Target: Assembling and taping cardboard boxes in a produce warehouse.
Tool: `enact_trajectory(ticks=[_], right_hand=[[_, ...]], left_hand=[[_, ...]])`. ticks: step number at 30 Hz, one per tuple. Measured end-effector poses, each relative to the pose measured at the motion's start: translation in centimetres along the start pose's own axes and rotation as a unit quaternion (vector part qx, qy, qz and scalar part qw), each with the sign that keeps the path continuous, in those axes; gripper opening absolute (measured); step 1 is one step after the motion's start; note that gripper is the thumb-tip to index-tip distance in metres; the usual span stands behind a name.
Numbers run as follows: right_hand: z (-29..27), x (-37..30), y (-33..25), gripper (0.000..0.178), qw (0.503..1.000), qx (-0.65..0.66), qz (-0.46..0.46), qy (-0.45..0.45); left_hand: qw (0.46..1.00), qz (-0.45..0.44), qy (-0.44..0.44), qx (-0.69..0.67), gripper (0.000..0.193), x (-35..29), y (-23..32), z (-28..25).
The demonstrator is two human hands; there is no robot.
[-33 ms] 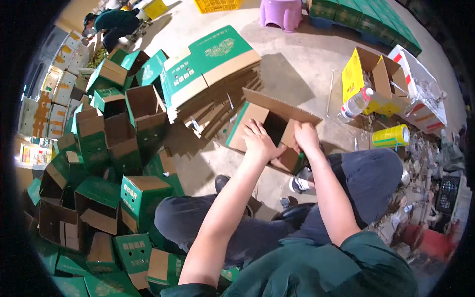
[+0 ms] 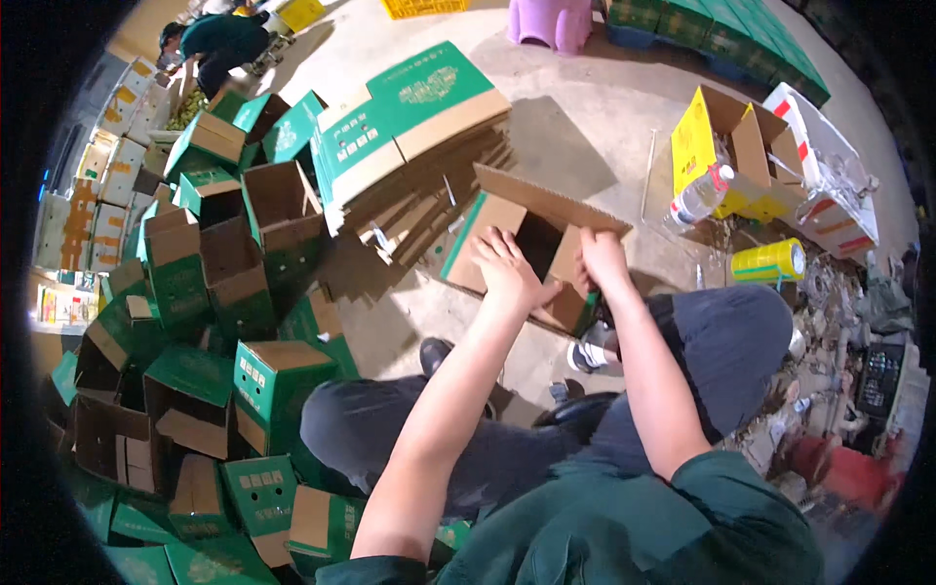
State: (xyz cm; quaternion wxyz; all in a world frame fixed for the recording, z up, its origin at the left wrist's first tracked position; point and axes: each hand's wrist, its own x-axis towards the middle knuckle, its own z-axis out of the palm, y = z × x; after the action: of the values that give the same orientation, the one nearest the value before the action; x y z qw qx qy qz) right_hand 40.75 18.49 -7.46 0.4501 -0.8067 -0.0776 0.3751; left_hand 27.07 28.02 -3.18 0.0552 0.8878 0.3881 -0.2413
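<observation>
An open green and brown cardboard carton (image 2: 546, 203) is on the floor in front of me, between my knees. Its long far flap stands up, and the two side flaps are folded inward, leaving a dark gap between them. My left hand (image 2: 509, 270) lies with spread fingers on the left flap. At the right flap, the fingers of my right hand (image 2: 603, 261) are curled and closed on the cardboard edge, partly hidden from view.
Flattened cartons (image 2: 409, 107) are stacked just beyond. Many open green cartons (image 2: 190, 390) pile up on the left. To the right are a yellow carton (image 2: 694, 146), a plastic bottle (image 2: 700, 200) and a yellow tape roll (image 2: 765, 261). Another person (image 2: 224, 49) bends at far left.
The whole view has shifted slightly. Both hands keep nearly the same places on the carton's flaps.
</observation>
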Motion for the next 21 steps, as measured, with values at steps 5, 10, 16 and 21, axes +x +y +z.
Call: enact_trajectory(ticks=[5,10,16,21], right_hand=[[-0.4,-1.1,-2.1,0.047,0.982,0.038,-0.133,-0.127],[-0.4,1.2,-15.6,0.038,0.928,0.097,-0.344,-0.105],[4.1,14.3,-10.0,0.039,0.879,-0.364,-0.285,-0.119],[8.1,7.4,-7.7,0.047,0.922,-0.336,-0.193,-0.016]], left_hand=[[0.997,-0.03,-0.059,0.034,0.143,0.6,-0.1,-0.3],[0.988,-0.056,-0.131,0.062,0.144,0.3,0.2,-1.8],[0.977,-0.074,-0.192,0.05,0.14,2.7,1.4,-1.7],[0.973,-0.103,-0.19,0.086,0.124,4.3,0.4,-0.4]])
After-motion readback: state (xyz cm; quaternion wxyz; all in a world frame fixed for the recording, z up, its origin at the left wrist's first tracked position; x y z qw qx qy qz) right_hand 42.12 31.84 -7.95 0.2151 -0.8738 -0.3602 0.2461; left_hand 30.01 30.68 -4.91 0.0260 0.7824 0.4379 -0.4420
